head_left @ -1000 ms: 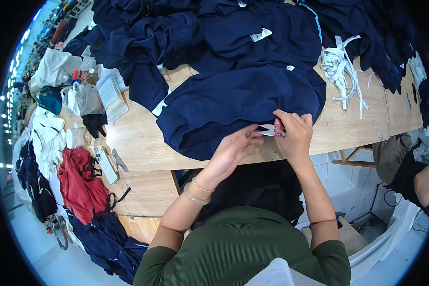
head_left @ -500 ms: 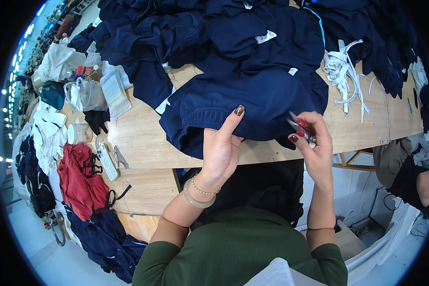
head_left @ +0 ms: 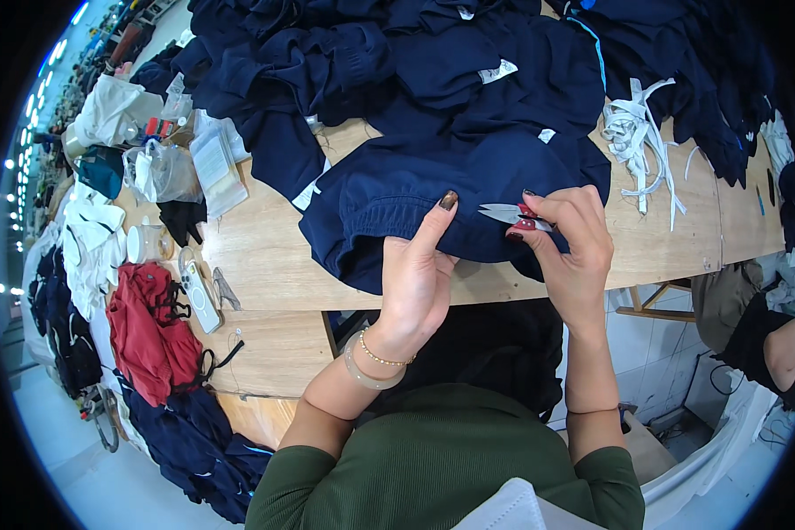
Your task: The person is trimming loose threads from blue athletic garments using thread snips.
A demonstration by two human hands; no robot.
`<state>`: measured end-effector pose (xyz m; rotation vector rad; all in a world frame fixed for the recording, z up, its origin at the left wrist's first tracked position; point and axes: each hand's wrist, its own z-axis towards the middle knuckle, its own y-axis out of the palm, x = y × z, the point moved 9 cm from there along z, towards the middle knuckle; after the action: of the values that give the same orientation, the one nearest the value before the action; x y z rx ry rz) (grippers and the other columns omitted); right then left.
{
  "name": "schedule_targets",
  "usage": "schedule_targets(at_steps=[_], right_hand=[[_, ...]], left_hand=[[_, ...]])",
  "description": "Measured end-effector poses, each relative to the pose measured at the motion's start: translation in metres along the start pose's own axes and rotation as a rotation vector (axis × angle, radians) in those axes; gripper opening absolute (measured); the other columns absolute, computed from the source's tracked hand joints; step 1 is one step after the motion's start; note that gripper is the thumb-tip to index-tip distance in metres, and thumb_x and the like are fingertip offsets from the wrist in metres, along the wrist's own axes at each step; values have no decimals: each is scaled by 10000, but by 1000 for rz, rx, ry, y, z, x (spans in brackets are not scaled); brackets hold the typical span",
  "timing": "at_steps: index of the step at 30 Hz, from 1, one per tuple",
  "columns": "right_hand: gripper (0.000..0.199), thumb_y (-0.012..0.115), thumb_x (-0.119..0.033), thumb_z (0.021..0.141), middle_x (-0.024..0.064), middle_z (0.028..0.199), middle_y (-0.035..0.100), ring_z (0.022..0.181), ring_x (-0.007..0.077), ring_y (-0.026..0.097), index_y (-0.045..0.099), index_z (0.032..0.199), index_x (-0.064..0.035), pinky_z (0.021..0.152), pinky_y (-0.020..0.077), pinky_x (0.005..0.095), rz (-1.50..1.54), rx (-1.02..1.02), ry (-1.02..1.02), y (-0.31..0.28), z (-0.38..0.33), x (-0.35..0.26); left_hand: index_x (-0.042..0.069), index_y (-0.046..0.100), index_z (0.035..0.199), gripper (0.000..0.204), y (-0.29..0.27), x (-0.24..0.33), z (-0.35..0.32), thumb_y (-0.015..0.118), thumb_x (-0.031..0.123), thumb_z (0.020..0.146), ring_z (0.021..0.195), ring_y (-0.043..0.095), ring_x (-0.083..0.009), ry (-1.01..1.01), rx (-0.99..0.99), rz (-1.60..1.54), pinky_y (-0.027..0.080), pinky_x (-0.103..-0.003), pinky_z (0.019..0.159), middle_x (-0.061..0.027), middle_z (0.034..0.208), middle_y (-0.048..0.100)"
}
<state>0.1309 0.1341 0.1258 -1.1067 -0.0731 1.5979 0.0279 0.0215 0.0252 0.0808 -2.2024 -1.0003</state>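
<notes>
A navy garment (head_left: pixel 503 172) with a gathered elastic edge lies over the near side of the wooden table. My left hand (head_left: pixel 418 265) pinches its near edge beside the elastic, thumb on top and fingers beneath the cloth. Between the thumb and fingers of my right hand (head_left: pixel 574 234) are small red-handled thread snips (head_left: pixel 503 214). Their pointed metal blades aim left, over the garment and close to my left thumb. Whether the tips touch the cloth I cannot tell.
More navy garments (head_left: pixel 327 75) heap up at the back. White strips (head_left: pixel 638 146) lie to the right. On the left are a red garment (head_left: pixel 150 331), a phone (head_left: pixel 200 296), a clear plastic bag (head_left: pixel 161 172) and a jar (head_left: pixel 155 243). Another person's arm (head_left: pixel 788 353) shows at far right.
My right hand has moved left, and the snips have turned from angled up-left to pointing left over the garment. The left hand keeps its grip with hardly any shift.
</notes>
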Motion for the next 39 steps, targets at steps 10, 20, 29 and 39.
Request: schedule_targets(at_steps=[10,20,29,39], right_hand=[[330,780,0,601,57,788,574,728,221,496,667,909,-31,610,415,314,-58,24,-59,2,1,-3],[308,775,-3,616,52,784,582,727,217,491,665,903,-29,617,408,306,-29,11,-39,3,0,0],[319,777,-4,612,59,803,590,737,230,495,655,906,-26,637,412,314,7,29,46,-5,-5,10],[318,769,17,611,55,787,583,729,226,497,656,904,-29,622,410,315,-49,31,-41,2,-1,5]], left_hand=[[14,673,945,127,1,-1,-1,674,124,881,858,614,-81,-16,17,20,459,-283,771,-27,961,674],[10,678,916,130,4,0,-1,672,137,884,884,620,-100,-5,1,15,464,-304,808,-41,959,679],[0,680,944,158,7,0,0,676,146,883,885,617,-102,8,18,25,450,-304,821,-49,963,680],[3,688,935,154,1,-5,0,661,149,895,903,624,-105,-24,9,41,445,-304,835,-47,987,682]])
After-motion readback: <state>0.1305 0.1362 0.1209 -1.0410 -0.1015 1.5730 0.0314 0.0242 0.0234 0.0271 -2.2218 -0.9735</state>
